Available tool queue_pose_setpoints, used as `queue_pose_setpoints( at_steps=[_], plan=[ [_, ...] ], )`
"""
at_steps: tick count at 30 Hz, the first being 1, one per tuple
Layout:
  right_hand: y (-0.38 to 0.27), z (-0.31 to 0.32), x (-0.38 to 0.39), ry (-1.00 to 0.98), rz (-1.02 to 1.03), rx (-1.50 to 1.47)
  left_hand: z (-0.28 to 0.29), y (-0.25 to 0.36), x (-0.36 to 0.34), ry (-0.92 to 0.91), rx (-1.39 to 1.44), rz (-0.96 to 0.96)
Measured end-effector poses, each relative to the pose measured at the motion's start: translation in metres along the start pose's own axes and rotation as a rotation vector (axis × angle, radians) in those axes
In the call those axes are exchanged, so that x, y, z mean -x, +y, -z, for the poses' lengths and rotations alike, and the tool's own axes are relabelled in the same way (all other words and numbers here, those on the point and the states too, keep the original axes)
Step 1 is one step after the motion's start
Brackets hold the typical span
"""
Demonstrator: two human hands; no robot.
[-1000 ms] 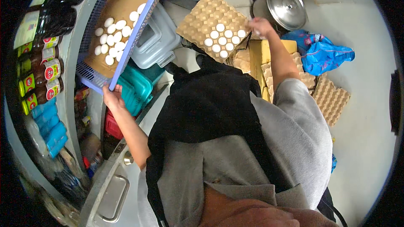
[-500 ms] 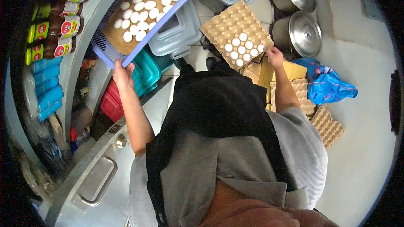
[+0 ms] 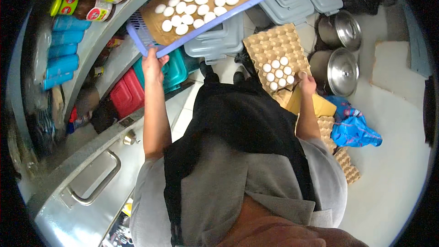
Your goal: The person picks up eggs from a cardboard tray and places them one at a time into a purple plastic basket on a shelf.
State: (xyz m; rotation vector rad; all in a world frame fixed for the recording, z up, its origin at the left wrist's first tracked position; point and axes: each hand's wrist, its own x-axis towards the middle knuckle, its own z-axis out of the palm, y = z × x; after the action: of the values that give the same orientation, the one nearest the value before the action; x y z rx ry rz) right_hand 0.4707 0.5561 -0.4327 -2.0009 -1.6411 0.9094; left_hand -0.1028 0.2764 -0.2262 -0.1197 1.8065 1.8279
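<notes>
My left hand [image 3: 154, 65] is closed round the near rim of a purple plastic basket [image 3: 171, 46]. Cardboard lines its bottom, and many white eggs [image 3: 187, 19] lie loose on it. On the other side, my right hand [image 3: 305, 83] is closed at the near right corner of a brown pulp egg tray [image 3: 275, 43]. Several white eggs [image 3: 278, 72] sit in the tray's cups at its near end, while the far cups hold none. My fingers cover that corner, so whether an egg lies under them cannot be made out.
Grey lidded bins [image 3: 215, 41] stand beyond the basket, with teal [image 3: 176, 69] and red boxes [image 3: 128, 92] below it. Steel pots [image 3: 343, 72], a blue plastic bag [image 3: 356, 131] and more egg trays [image 3: 347, 165] lie to the right. Bottles [image 3: 87, 7] fill the left shelf.
The view has turned, so the basket, shelves and tray appear shifted. Both hands stay at the basket rim and the tray corner. An egg seen beside my right hand no longer shows.
</notes>
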Motion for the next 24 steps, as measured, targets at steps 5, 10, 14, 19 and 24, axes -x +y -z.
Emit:
queue_pose_setpoints(
  at_steps=[5, 10, 14, 19, 24],
  plan=[
    [-0.191, 0.026, 0.029, -0.369, 0.017, -0.855, 0.012, -0.001, 0.012, 0.073, -0.036, -0.013],
    [-0.424, 0.012, 0.088, -0.821, 0.649, -0.515, 0.011, 0.001, 0.016, 0.022, 0.016, -0.014],
    [-0.529, -0.095, 0.144, -0.977, 1.173, 0.058, 0.012, 0.0, 0.011, 0.002, 0.018, -0.011],
    [-0.554, -0.238, 0.208, -1.092, 1.442, 0.704, 0.008, 0.004, 0.013, 0.035, 0.017, -0.011],
    [-0.52, -0.288, 0.219, -0.958, 1.477, 0.786, 0.006, 0.002, 0.012, 0.006, 0.018, -0.01]
  ],
)
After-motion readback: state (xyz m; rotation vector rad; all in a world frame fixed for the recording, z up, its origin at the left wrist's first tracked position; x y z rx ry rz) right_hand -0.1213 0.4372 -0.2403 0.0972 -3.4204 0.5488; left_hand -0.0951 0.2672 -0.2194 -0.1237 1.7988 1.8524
